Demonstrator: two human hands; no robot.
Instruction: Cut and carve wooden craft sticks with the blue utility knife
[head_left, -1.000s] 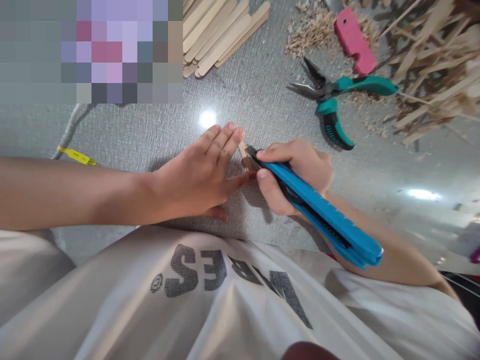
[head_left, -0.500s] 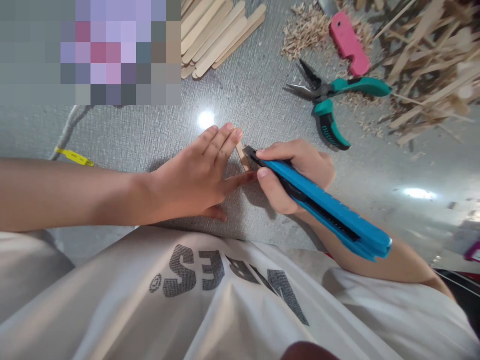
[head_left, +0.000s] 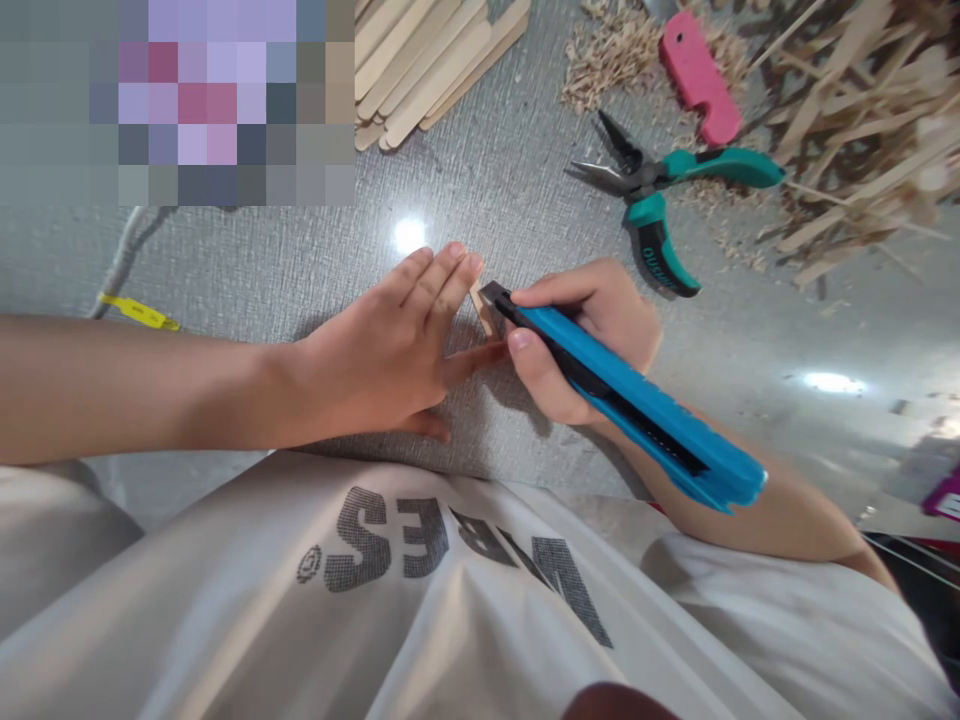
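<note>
A blue utility knife (head_left: 630, 395) is held in my right hand (head_left: 592, 330), its fingers closed round the front of the body. The short dark blade tip points up and left, beside a small piece of wooden stick (head_left: 481, 306). My left hand (head_left: 382, 340) lies flat on the grey table, fingers stretched out. Its fingertips touch the piece's upper end and the index finger reaches to its lower end, near the right thumb. Whether the blade touches the wood I cannot tell.
Pliers with teal handles (head_left: 645, 185) lie spread beyond my right hand. Behind them are a pink-handled tool (head_left: 697, 75), wood shavings (head_left: 611, 55) and a heap of split sticks (head_left: 870, 130). Whole craft sticks (head_left: 435, 75) lie at the back. A cable with a yellow tag (head_left: 140, 311) is at left.
My right hand and the knife have shifted slightly left, and the knife's rear end has come up and left a little. My left hand stays in its flat pose.
</note>
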